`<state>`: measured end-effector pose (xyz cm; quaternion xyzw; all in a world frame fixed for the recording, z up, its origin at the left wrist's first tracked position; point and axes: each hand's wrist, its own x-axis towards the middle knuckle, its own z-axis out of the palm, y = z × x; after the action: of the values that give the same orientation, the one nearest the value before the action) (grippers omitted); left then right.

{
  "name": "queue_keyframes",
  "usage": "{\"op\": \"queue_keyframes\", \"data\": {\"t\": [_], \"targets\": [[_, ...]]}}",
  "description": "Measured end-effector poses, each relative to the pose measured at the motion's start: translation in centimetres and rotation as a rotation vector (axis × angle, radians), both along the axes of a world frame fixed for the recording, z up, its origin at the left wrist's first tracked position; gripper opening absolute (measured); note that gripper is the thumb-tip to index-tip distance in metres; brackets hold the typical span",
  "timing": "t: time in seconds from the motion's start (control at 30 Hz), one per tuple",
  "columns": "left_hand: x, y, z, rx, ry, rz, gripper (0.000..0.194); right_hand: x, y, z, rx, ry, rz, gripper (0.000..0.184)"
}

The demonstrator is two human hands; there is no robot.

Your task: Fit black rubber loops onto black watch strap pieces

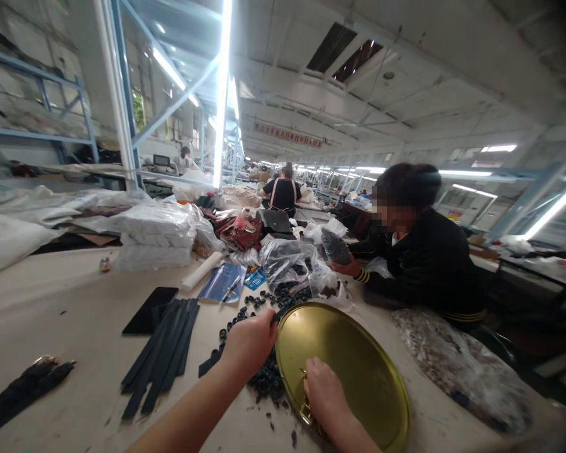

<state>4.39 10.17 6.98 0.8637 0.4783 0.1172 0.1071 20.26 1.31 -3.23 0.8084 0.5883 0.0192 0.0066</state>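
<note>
My left hand (252, 340) is closed around a dark strap (278, 314), whose end pokes out past the fingers at the rim of a round gold-coloured tray (363, 371). Over that tray, my right hand (323, 384) has its fingers bent together beside small gold metal fittings (305, 412). Whatever its fingertips pinch is mostly hidden. Small black loops (268, 377) lie piled beside and partly behind my left wrist. Further left, several flat black straps (163, 352) are laid in a bundle.
A black phone (149, 311) lies by the straps. Behind are a blue booklet (222, 282) with a pen, a white roll (202, 270) and plastic-wrapped stacks (155, 236). On the right sits a co-worker (419, 251) holding a dark bundle (334, 246), near a filled clear bag (462, 371).
</note>
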Motion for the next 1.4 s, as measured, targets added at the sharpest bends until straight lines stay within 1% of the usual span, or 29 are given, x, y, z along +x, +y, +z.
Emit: {"op": "queue_keyframes", "data": {"t": [0.1,0.2,0.3,0.43,0.53,0.6,0.67,0.73,0.77,0.8,0.83,0.87,0.93,0.97,1.0,1.03,1.13,1.23,1.33,1.4], "targets": [[-0.9,-0.4,-0.7,-0.003,0.027,0.006,0.024,0.0,0.0,0.0,0.009,0.001,-0.016,0.025],[-1.6,-0.9,-1.0,0.029,0.012,0.001,0.026,0.0,0.0,-0.2,0.022,0.02,-0.025,0.027],[-2.2,-1.3,-0.7,0.025,0.029,0.002,0.026,-0.1,-0.1,-0.3,0.04,0.058,-0.021,0.029],[-2.8,-1.6,-0.1,0.039,-0.005,0.025,0.028,-0.1,-0.4,-0.3,0.083,0.139,-0.035,0.032],[-3.2,-1.7,0.1,0.022,-0.016,0.023,0.024,0.5,-0.6,0.2,0.144,0.24,-0.048,0.028],[-3.4,-1.8,-0.1,-0.028,-0.122,0.033,0.024,0.8,-0.8,0.9,0.196,0.336,-0.043,0.021],[-3.5,-1.9,-0.6,-0.128,-0.256,0.036,0.021,0.7,-1.1,1.7,0.253,0.461,-0.031,0.016],[-3.5,-2.3,-1.5,-0.242,-0.339,0.025,0.015,0.0,-1.5,2.5,0.276,0.594,-0.013,0.022],[-3.5,-2.7,-2.1,-0.286,-0.348,0.017,0.014,-0.7,-1.8,2.8,0.275,0.689,-0.006,0.027],[-3.5,-3.2,-2.7,-0.344,-0.364,0.016,0.015,-1.6,-2.1,3.1,0.269,0.846,-0.008,0.03],[-3.6,-3.9,-3.3,-0.44,-0.404,0.026,0.016,-2.6,-2.5,3.3,0.26,1.065,-0.026,0.031],[-3.7,-4.6,-3.9,-0.564,-0.468,0.046,0.015,-3.7,-2.9,3.4,0.248,1.327,-0.064,0.03],[-4.0,-6.2,-4.9,-0.829,-0.659,0.099,0.016,-5.8,-3.6,3.5,0.218,1.849,-0.188,0.024],[-4.3,-6.9,-5.3,-0.937,-0.759,0.119,0.02,-6.8,-3.9,3.4,0.198,2.034,-0.253,0.023],[-4.7,-7.5,-5.6,-1.009,-0.835,0.136,0.024,-7.6,-4.2,3.3,0.176,2.137,-0.301,0.021],[-5.0,-7.9,-5.8,-1.045,-0.876,0.149,0.029,-8.2,-4.5,3.1,0.155,2.195,-0.338,0.02],[-5.8,-8.4,-6.0,-1.151,-0.894,0.223,0.034,-9.3,-4.9,2.4,0.095,2.257,-0.385,0.019],[-6.1,-8.1,-6.3,-1.232,-0.891,0.254,0.033,-9.3,-5.0,1.9,0.066,2.221,-0.331,0.022],[-6.0,-7.9,-7.0,-1.203,-0.848,0.241,0.03,-8.9,-4.8,1.4,0.061,2.077,-0.207,0.025],[-5.9,-8.0,-7.5,-1.127,-0.779,0.235,0.026,-8.8,-4.6,1.0,0.114,1.965,-0.157,0.027]]}}
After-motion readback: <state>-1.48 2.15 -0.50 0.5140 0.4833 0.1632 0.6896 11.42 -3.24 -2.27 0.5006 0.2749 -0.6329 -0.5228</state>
